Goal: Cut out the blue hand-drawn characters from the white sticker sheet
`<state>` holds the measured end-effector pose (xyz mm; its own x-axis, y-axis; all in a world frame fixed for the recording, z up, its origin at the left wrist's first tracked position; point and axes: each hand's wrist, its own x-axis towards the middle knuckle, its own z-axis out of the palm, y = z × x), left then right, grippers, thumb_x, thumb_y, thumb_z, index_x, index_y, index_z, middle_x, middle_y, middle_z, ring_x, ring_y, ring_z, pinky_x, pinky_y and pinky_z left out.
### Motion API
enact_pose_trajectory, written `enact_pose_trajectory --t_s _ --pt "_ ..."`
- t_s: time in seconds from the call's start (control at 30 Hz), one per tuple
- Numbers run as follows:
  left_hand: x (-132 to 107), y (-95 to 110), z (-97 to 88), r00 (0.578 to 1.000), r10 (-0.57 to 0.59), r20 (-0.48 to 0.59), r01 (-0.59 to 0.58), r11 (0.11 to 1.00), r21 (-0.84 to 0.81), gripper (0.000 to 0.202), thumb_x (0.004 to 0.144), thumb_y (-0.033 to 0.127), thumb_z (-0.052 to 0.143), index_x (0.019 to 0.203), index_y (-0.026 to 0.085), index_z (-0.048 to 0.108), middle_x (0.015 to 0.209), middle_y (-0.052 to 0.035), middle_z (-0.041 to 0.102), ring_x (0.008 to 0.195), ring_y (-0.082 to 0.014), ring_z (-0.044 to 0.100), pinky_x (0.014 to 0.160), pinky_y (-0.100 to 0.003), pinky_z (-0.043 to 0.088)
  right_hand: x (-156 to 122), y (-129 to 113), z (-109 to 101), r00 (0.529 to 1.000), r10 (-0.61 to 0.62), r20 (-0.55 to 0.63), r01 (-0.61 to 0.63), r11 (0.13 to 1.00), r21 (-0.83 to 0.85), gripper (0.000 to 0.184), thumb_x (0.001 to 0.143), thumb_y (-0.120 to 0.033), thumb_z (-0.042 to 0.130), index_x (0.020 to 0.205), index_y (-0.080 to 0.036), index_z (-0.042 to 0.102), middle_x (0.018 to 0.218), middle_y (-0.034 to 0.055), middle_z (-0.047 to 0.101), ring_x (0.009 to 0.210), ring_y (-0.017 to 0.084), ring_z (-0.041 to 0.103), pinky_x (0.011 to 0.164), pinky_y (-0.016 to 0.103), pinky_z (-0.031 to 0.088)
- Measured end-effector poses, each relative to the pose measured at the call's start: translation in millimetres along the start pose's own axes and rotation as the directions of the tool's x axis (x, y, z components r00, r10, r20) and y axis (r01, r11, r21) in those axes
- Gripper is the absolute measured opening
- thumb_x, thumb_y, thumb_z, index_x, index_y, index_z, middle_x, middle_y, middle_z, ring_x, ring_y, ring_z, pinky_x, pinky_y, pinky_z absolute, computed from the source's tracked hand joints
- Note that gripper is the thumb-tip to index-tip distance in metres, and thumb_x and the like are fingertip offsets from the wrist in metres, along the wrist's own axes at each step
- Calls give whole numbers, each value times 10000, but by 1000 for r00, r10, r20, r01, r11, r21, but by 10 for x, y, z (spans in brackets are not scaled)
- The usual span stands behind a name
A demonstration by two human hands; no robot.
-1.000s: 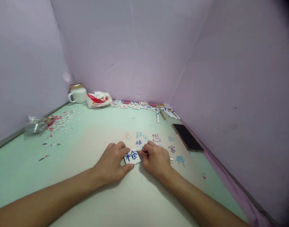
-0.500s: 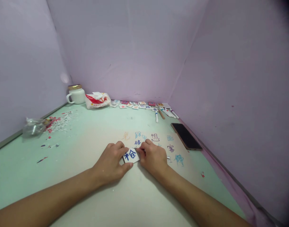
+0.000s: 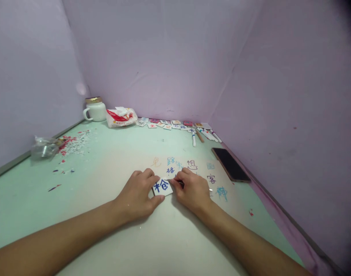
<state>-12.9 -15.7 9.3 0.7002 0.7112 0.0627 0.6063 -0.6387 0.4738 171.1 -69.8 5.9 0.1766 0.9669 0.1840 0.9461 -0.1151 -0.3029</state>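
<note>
Two bare hands meet over a small white tile [image 3: 163,186] with a blue character, lying flat on the pale middle of the table [image 3: 106,161]. Left hand [image 3: 136,195] pins the tile, thumb along its near edge, fingers curled on its left side, so clasped on the tile. Right hand [image 3: 192,190] is closed around a thin metal tool [image 3: 210,189], its end poking out past the knuckles, fingertips touching the tile's right edge. Tool tip is hidden, cannot tell where it meets the tile.

Just beyond the hands, characters are written on the table surface in blue, teal and orange [image 3: 189,165]. Dark phone [image 3: 231,164] lies flat to the right, near the purple wall. Row of more small tiles [image 3: 166,124] at the far edge, with markers [image 3: 205,135] just beside them on the right. White mug [image 3: 95,110] with a gold lid in the far left corner, red and white tissue pack [image 3: 121,117] just beside it. Crumpled clear plastic bag [image 3: 43,147] at the left edge, red and white scraps [image 3: 73,141] scattered next to it
</note>
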Motion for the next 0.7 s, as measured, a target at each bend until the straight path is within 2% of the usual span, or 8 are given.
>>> enact_pose_trajectory --t_s 0.5,0.7 --pt "6 -22 8 1000 16 -17 -16 1000 -2 360 825 398 560 1056 166 710 1021 -102 610 918 -269 558 922 -480 441 93 -125 -7 998 43 37 -37 988 -151 254 967 -328 524 933 -218 750 1002 28 722 629 132 589 544 313 187" --pt "-3 -34 38 998 27 -64 -26 1000 9 339 824 376 569 1058 174 709 1025 -96 619 918 -264 568 925 -481 442 83 -50 -15 999 35 -14 -35 999 2 210 933 -325 580 868 -215 747 913 18 720 715 142 622 579 286 280"
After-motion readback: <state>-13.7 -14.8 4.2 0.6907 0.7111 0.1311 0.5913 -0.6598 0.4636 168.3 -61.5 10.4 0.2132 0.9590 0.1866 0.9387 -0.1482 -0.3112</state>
